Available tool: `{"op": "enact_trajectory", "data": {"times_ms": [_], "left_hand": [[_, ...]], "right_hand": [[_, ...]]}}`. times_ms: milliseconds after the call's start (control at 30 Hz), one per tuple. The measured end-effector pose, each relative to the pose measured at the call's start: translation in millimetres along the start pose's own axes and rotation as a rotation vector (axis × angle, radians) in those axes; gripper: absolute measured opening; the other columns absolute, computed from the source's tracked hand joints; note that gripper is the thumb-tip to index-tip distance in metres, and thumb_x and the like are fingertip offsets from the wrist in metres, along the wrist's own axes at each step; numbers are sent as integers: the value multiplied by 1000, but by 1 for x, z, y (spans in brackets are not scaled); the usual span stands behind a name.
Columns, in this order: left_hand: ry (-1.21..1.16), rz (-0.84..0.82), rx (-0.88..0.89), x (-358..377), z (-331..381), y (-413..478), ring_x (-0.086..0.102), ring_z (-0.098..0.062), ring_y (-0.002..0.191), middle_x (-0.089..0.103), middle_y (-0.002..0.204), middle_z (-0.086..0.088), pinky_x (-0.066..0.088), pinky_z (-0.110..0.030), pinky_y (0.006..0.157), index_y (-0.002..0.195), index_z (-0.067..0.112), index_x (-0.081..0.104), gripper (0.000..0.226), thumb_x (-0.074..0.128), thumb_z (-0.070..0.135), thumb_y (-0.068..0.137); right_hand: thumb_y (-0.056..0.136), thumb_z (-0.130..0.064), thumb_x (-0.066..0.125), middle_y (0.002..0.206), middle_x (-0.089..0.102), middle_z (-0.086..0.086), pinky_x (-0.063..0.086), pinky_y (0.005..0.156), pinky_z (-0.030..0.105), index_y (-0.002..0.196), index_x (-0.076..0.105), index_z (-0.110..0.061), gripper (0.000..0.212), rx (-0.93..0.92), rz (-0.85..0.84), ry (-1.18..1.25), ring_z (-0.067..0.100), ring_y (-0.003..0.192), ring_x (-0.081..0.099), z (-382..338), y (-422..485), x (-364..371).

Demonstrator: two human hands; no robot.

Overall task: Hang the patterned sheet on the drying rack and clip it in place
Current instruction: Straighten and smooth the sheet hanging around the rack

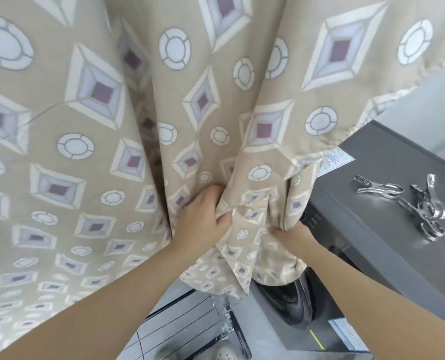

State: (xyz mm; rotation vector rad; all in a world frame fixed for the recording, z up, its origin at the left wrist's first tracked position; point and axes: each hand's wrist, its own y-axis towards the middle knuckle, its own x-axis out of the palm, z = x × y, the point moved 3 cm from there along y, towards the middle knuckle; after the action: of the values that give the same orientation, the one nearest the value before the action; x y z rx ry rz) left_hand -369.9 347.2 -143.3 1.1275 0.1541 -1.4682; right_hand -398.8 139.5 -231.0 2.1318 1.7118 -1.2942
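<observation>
The patterned sheet (185,105), beige with white circles and purple-centred diamonds, hangs in front of me and fills most of the view. My left hand (203,219) grips a bunched fold of it near the lower middle. My right hand (291,236) holds the gathered fabric just to the right, its fingers partly hidden under the cloth. Several metal clips (421,203) lie on the dark grey washing machine (388,162) at the right. The bar the sheet hangs from is hidden by the fabric.
The machine's round door (291,300) sits below the sheet's hanging end. A wire rack section (179,318) stands low near the floor, beside a slipper (224,353). A pale wall (440,100) rises behind the machine.
</observation>
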Motion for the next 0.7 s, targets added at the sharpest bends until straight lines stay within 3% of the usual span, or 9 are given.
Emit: {"op": "enact_trajectory", "data": {"times_ms": [67, 133, 200, 267, 400, 467, 500, 600, 700], "left_hand": [[12, 39, 52, 1, 8, 0, 61, -21, 61, 66, 70, -6, 46, -25, 43, 90, 12, 53, 30, 66, 21, 64], [75, 19, 113, 7, 16, 2, 63, -25, 51, 66, 71, -5, 41, -23, 35, 98, 15, 47, 35, 59, 25, 66], [141, 8, 179, 15, 22, 3, 62, -21, 48, 69, 76, -4, 38, -21, 33, 105, 16, 43, 44, 60, 23, 65], [146, -2, 188, 21, 27, 5, 61, -20, 46, 69, 75, -2, 36, -19, 33, 107, 16, 43, 48, 62, 18, 63], [219, -54, 141, 33, 35, 10, 54, -19, 37, 65, 69, -1, 29, -17, 29, 111, 12, 46, 42, 38, 26, 71], [260, -117, 133, 36, 44, 14, 62, -20, 49, 68, 84, -2, 34, -20, 34, 120, 12, 49, 49, 38, 27, 75], [260, -189, 121, 38, 50, 17, 66, -21, 64, 65, 101, -1, 39, -24, 42, 131, 14, 42, 54, 41, 27, 79], [153, -516, 78, 47, 58, 29, 57, -23, 108, 40, 137, 4, 45, -30, 71, 146, 29, 0, 84, 55, 37, 83], [-79, -645, 114, 41, 69, 49, 58, -18, 104, 38, 140, 9, 52, -38, 81, 141, 41, -3, 94, 64, 30, 77]], "right_hand": [[85, -20, 64, 106, 65, 0, 45, 82, 30, 109, 62, -16, 25, -66, 32, 311, 24, 102, 60, -13, -2, -11], [83, -15, 65, 84, 65, -6, 47, 67, 23, 91, 62, -21, 10, -150, 105, 529, 15, 80, 61, -30, -10, -28], [83, -17, 64, 75, 62, -11, 45, 62, 17, 83, 59, -24, 9, -263, 228, 637, 6, 71, 58, -43, -19, -43], [87, -21, 59, 67, 55, -7, 43, 65, 21, 70, 52, -19, 18, -303, 307, 640, 8, 65, 51, -47, -26, -48], [95, -27, 48, 65, 54, -1, 39, 65, 27, 68, 48, -15, 29, -196, 316, 366, 18, 71, 52, -34, -24, -45], [95, -26, 46, 77, 60, -2, 44, 72, 28, 78, 54, -21, 19, -203, 311, 440, 18, 81, 57, -36, -22, -49], [94, -26, 48, 86, 62, -2, 46, 78, 28, 87, 56, -21, 12, -237, 309, 557, 16, 88, 59, -40, -23, -53], [93, -30, 52, 103, 61, -4, 50, 81, 20, 113, 52, -17, 23, -391, 286, 896, 4, 93, 61, -63, -32, -75], [90, -58, 38, 105, 65, 13, 53, 86, 42, 118, 52, -20, 49, -513, 193, 1083, 24, 94, 64, -91, -42, -101]]}}
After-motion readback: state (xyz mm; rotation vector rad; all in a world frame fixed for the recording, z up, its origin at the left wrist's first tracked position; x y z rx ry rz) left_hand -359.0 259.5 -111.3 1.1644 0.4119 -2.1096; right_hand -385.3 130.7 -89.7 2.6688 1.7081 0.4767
